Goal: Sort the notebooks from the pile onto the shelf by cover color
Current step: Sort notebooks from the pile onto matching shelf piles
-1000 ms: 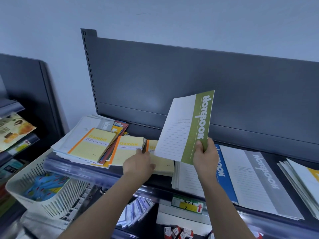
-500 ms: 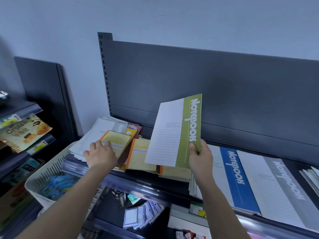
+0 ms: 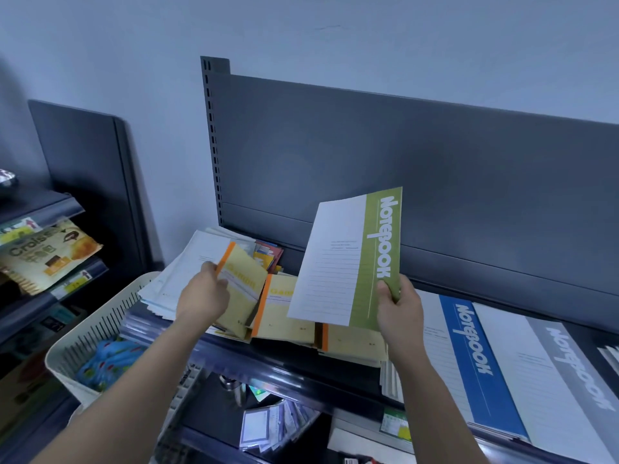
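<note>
My right hand grips the lower right corner of a green-and-white notebook, held upright above the shelf. My left hand holds the orange-spined edge of a yellow notebook, tilted up off the mixed pile at the shelf's left end. Two more yellow notebooks lie flat beside it, partly under the green one. A blue notebook and a grey notebook lie on stacks to the right.
A white slotted basket with blue packets stands lower left. Snack packs hang on the neighbouring rack at left. The dark back panel rises behind the shelf. Small cards fill the lower shelf.
My left hand moved left from the middle yellow notebook to the pile's top yellow notebook and lifted its edge. The green notebook stays raised in my right hand.
</note>
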`<state>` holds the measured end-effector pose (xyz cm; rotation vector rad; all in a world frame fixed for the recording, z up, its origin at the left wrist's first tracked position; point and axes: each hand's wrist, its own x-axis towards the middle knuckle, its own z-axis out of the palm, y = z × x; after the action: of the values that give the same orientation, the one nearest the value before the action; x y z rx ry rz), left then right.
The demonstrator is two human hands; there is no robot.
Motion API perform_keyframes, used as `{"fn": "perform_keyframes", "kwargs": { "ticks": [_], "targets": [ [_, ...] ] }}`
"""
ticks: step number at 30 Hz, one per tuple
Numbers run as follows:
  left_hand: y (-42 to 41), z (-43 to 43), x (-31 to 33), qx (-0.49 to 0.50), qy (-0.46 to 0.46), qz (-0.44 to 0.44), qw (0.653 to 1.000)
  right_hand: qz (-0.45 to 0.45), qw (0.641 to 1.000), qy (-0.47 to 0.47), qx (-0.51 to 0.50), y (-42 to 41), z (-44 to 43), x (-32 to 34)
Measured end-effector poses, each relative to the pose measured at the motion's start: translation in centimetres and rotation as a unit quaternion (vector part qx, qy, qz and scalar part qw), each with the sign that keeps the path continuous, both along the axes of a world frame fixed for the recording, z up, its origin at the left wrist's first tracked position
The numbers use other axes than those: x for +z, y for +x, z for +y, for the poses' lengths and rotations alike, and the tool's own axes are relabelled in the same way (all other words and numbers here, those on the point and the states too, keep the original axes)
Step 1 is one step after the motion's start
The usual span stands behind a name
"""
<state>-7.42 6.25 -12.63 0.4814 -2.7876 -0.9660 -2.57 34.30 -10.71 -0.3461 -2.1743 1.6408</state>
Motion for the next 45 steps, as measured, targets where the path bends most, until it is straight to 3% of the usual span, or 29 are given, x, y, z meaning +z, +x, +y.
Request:
{"fn": "perform_keyframes", "kwargs": {
  "ticks": [7,10,13,18,22,27,36,39,45],
  "targets": [
    [0.2,2.3,2.0,0.014,-0.014,0.135,0.991,-0.003,0.999,-0.040,-0.033,0.1,1.4,0.4],
    [-0.1,3.1,2.5,0.002,0.021,0.167,0.986,-0.005,0.999,-0.038,-0.036,0.4,1.6,0.3],
    [-0.2,4.5,2.1,-0.023,0.141,0.130,0.981,-0.006,0.998,-0.034,-0.043,0.6,1.9,0.2],
    [-0.2,6.8,-0.2,-0.055,0.176,-0.026,0.983,-0.009,0.999,-0.025,-0.048,0.7,2.5,0.1],
    [-0.3,7.0,-1.3,-0.100,0.063,-0.099,0.988,-0.012,0.998,-0.018,-0.051,0.9,2.8,0.1],
    [0.1,7.1,-1.2,-0.130,-0.130,-0.109,0.977,-0.018,0.999,-0.015,-0.048,0.9,2.8,0.1],
    [0.3,4.1,-0.2,-0.070,-0.285,-0.027,0.956,-0.030,0.999,-0.010,-0.029,0.5,2.3,0.3],
    [-0.4,0.8,-0.2,-0.001,-0.290,-0.064,0.955,-0.030,0.999,-0.008,-0.017,0.2,1.8,0.4],
    [-1.0,-3.5,-1.0,0.087,-0.206,-0.150,0.963,-0.034,0.999,-0.002,0.014,-0.4,0.2,0.1]
  ]
}}
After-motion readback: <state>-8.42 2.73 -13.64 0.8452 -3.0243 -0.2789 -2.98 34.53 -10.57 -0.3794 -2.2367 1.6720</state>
